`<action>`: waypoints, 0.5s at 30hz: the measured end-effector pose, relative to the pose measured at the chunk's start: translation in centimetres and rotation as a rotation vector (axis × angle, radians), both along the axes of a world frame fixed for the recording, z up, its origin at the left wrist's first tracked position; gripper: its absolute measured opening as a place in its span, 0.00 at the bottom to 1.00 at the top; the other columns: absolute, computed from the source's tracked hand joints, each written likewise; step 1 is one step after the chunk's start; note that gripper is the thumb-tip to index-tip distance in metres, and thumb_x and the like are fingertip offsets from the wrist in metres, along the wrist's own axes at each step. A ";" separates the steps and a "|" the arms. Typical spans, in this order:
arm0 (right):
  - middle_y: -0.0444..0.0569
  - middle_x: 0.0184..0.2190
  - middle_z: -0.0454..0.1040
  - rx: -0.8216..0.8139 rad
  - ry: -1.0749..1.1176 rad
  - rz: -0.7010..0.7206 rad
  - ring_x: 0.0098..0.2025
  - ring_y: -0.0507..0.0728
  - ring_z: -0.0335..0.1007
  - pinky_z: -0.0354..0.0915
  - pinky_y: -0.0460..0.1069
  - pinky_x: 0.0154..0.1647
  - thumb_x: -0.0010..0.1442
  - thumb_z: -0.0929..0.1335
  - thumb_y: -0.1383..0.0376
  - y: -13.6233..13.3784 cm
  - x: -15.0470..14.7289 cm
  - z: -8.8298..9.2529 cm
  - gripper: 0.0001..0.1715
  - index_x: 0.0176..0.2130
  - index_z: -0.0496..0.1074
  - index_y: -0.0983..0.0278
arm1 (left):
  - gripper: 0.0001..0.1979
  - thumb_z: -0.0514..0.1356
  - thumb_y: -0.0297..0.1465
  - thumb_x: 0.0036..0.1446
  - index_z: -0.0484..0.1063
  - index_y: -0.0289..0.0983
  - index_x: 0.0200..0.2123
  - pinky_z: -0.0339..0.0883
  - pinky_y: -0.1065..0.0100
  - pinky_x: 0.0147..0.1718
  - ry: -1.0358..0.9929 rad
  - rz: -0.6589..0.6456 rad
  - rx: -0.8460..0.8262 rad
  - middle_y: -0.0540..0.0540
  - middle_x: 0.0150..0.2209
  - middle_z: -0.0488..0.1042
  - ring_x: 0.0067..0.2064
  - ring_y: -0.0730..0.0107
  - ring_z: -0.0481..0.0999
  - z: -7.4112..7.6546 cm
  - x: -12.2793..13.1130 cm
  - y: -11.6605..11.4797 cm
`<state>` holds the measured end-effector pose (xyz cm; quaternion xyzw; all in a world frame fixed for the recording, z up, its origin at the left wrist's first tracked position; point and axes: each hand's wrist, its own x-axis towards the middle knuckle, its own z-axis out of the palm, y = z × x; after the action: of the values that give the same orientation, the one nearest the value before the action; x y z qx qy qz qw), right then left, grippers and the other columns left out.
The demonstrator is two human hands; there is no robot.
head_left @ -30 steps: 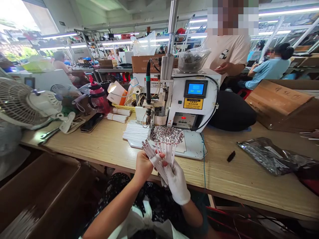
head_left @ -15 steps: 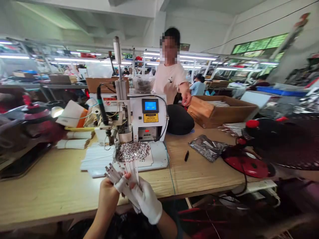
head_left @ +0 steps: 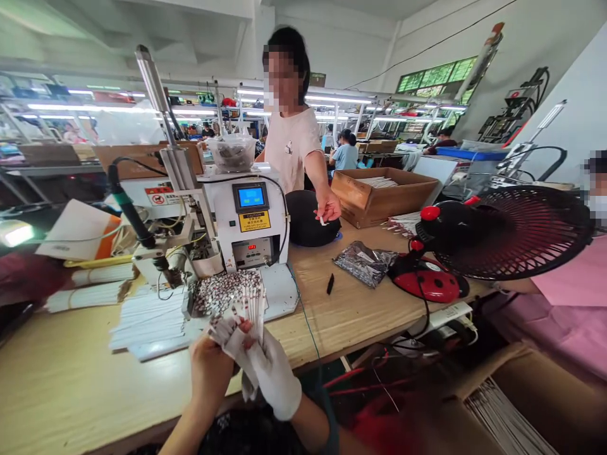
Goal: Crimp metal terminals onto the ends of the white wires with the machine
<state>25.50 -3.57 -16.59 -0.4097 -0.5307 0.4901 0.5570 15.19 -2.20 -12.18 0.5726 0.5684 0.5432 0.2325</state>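
Both my hands grip a fan-shaped bundle of thin white flat cables [head_left: 251,309], held upright over the table's front edge. My left hand [head_left: 208,370] is bare, with a white wrap on one finger. My right hand [head_left: 275,376] wears a white glove and presses the bundle from the other side. Just beyond them lies a mottled pile of small parts [head_left: 222,294] on the white base plate [head_left: 284,291] of a bench crimping machine [head_left: 251,215]. Tied bundles of white cables [head_left: 147,322] lie to the left of the plate.
A co-worker's hand [head_left: 327,208] reaches over the table beside a black cushion [head_left: 308,218]. Further right are a cardboard box [head_left: 384,196], a silver bag [head_left: 365,263] and a red-and-black desk fan [head_left: 502,234]. Another cable-filled box [head_left: 502,417] sits low at right.
My view has swung right, bringing the fan into sight. The co-worker's arm now stretches out over the table. My hands keep the same hold on the bundle.
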 end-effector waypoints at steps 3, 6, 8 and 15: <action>0.48 0.29 0.72 -0.040 0.200 -0.127 0.33 0.55 0.70 0.66 0.47 0.29 0.53 0.65 0.42 0.7 1.2 -0.3 0.30 0.41 0.70 0.63 | 0.15 0.61 0.40 0.45 0.71 0.36 0.14 0.63 0.72 0.24 0.091 -0.130 0.096 0.48 0.19 0.72 0.23 0.71 0.68 0.8 2.9 1.7; 0.38 0.17 0.62 -0.155 0.430 -0.299 0.17 0.47 0.57 0.54 0.42 0.15 0.48 0.68 0.42 1.2 3.4 -0.4 0.27 0.33 0.66 0.62 | 0.18 0.59 0.44 0.49 0.72 0.35 0.18 0.62 0.71 0.23 0.091 -0.431 0.056 0.47 0.21 0.71 0.24 0.70 0.68 1.3 6.3 4.2; 0.33 0.13 0.54 -0.212 0.562 -0.442 0.12 0.44 0.45 0.45 0.40 0.11 0.46 0.69 0.42 1.3 5.1 -0.2 0.27 0.29 0.61 0.62 | 0.22 0.53 0.47 0.55 0.75 0.34 0.32 0.61 0.72 0.20 -0.047 -0.578 -0.033 0.47 0.24 0.72 0.22 0.72 0.67 1.5 8.5 6.5; 0.30 0.13 0.51 -0.121 0.771 -0.794 0.12 0.43 0.45 0.44 0.38 0.11 0.42 0.73 0.47 1.0 10.1 0.6 0.29 0.27 0.55 0.61 | 0.17 0.58 0.31 0.56 0.69 0.35 0.49 0.67 0.72 0.27 0.015 -0.569 0.162 0.45 0.36 0.71 0.29 0.74 0.69 3.1 15.0 15.1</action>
<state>35.60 -2.59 -15.94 -0.4003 -0.0643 0.3865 0.8284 30.15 12.85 -9.10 0.7297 0.3413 0.4956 0.3247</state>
